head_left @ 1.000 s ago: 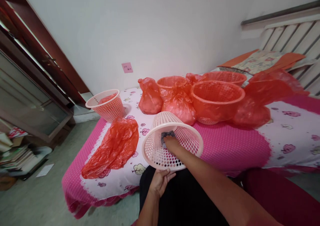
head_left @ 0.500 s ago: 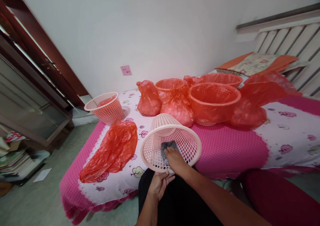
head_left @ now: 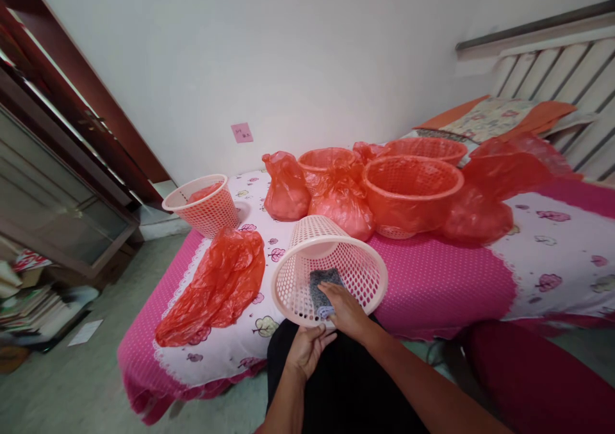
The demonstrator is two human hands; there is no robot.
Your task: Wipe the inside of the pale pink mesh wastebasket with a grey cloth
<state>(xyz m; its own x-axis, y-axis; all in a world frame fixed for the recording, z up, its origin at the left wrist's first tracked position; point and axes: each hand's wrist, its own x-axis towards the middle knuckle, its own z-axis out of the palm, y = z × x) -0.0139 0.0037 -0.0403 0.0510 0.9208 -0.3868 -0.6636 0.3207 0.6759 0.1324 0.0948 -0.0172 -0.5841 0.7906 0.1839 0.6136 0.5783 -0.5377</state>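
A pale pink perforated plastic basket lies tipped on its side, its mouth facing me. My left hand is closed on the lower edge of its rim, with the thumb on top. My right hand reaches into the mouth, its fingers pressing a folded grey cloth against the inner wall. One edge of the cloth shows light blue. To the left, a crumpled red plastic bag lies flat on the bed.
Another pink basket with red plastic inside stands at the bed's left end. Behind are red-lined baskets and filled red bags by the wall. A dark red seat is at lower right; a radiator is at right.
My right hand has drawn slightly toward the rim and right, so more of the grey cloth and its light blue edge shows. My left hand keeps its hold on the rim.
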